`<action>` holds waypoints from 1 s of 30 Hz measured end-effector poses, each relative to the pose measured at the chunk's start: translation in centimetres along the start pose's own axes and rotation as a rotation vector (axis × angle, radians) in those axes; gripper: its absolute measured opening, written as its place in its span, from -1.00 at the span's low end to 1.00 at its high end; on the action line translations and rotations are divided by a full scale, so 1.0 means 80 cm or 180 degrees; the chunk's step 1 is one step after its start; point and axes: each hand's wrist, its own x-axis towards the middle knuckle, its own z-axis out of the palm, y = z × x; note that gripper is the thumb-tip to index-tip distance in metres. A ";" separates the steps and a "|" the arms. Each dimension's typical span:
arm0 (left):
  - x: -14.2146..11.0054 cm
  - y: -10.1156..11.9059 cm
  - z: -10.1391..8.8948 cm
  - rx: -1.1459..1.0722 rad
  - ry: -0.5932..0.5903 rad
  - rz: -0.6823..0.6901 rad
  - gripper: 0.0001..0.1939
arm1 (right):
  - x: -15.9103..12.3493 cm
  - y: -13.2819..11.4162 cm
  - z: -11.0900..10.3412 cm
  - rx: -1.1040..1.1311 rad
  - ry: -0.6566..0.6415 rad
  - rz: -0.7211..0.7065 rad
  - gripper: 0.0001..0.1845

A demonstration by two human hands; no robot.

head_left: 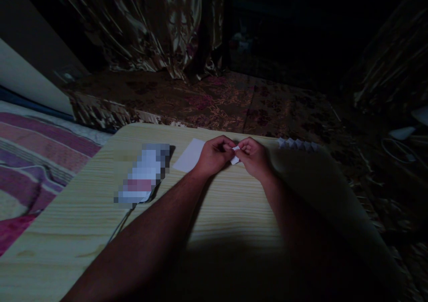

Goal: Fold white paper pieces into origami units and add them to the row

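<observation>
Both hands meet over the far middle of a light wooden table (234,204). Between them is a small folded piece of white paper (236,158). My left hand (216,155) pinches its left side with thumb and fingers. From the other side, my right hand (253,156) grips it, the thumb pressed on top. Just left of my left hand lies a flat white sheet of paper (190,155), partly covered by that hand. Right of my right hand, several small folded paper pieces (298,144) stand in a row along the far edge.
On the left of the table lies a blurred-out phone-like device (142,172) with a cable (120,226) running toward me. A striped bed cover (33,159) is at the left. Beyond the table are a patterned cloth-covered ledge (207,99) and curtains (174,21). The right side is dark.
</observation>
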 end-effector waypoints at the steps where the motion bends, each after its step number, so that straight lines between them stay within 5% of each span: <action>1: 0.000 0.000 0.000 -0.0041 0.0000 -0.0034 -0.89 | 0.000 0.000 0.000 0.0042 -0.0013 0.0014 -0.85; 30: 0.004 0.000 -0.007 -0.0170 0.0034 -0.0219 -0.91 | 0.001 -0.001 -0.009 0.0366 -0.0077 0.0090 -0.95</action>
